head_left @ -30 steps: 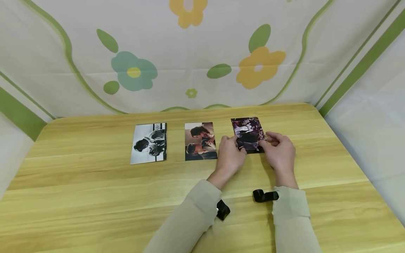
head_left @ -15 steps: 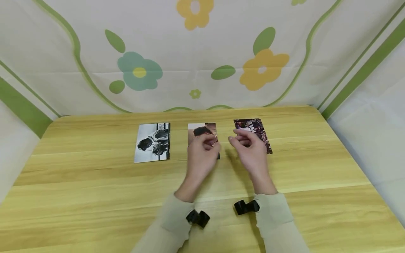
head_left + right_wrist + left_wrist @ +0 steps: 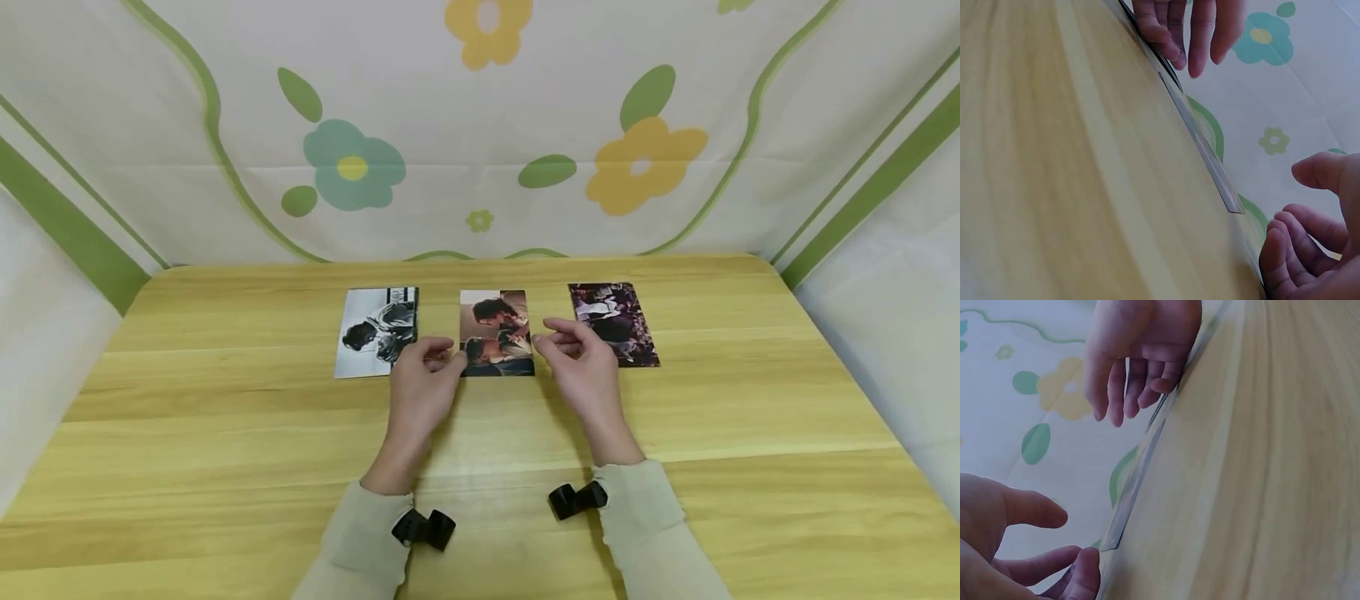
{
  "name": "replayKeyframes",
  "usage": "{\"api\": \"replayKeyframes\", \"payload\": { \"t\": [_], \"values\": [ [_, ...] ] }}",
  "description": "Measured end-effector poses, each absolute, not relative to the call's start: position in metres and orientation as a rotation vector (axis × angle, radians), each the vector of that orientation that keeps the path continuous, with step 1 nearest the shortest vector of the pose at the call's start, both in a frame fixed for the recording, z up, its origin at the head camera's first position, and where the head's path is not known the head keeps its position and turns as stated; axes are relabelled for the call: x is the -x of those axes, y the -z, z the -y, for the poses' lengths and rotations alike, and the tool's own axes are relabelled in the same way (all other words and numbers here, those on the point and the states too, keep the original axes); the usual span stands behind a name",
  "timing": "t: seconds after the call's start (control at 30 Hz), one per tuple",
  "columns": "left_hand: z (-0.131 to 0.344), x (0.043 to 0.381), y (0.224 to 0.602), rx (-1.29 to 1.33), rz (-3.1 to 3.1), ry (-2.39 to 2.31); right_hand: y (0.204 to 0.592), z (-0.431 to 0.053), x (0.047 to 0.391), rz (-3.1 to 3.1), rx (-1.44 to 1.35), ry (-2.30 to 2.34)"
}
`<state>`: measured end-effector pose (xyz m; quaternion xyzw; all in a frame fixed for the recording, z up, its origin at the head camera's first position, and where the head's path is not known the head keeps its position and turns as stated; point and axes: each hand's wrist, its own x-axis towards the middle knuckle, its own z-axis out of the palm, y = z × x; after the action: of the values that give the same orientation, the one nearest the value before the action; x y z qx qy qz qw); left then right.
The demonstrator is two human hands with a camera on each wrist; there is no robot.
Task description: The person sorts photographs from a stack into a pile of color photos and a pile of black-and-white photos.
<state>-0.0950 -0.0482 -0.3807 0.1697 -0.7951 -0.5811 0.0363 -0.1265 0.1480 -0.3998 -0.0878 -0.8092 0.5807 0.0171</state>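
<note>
Three photo cards lie in a row on the table. The middle one, a brownish photo card [image 3: 495, 333], sits between my two hands. My left hand [image 3: 422, 385] is beside its left edge, fingers loosely bent, thumb near the lower left corner, overlapping part of the black-and-white photo card [image 3: 367, 333]. On the other side, my right hand [image 3: 587, 367] has its bent fingers by the right edge, in front of the dark purple photo card [image 3: 618, 325]. Both wrist views show the middle card flat, edge-on [image 3: 1135, 494], with neither hand gripping it.
The wooden table [image 3: 225, 467] extends left, right and toward me. A white cloth with printed flowers [image 3: 450, 125] rises behind its far edge. Black wrist devices [image 3: 423, 529] are at both sleeve cuffs.
Both hands have left the purple card and moved left to the middle card. The left hand passed over that card to its left side. The view has shifted slightly.
</note>
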Motion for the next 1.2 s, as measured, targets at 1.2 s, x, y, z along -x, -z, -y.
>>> {"api": "replayKeyframes", "payload": {
  "t": [1.2],
  "values": [
    [0.045, 0.104, 0.39, -0.395, 2.548, 1.734, 0.403, -0.135, 0.125, 2.737, 0.096, -1.514]
  ]
}}
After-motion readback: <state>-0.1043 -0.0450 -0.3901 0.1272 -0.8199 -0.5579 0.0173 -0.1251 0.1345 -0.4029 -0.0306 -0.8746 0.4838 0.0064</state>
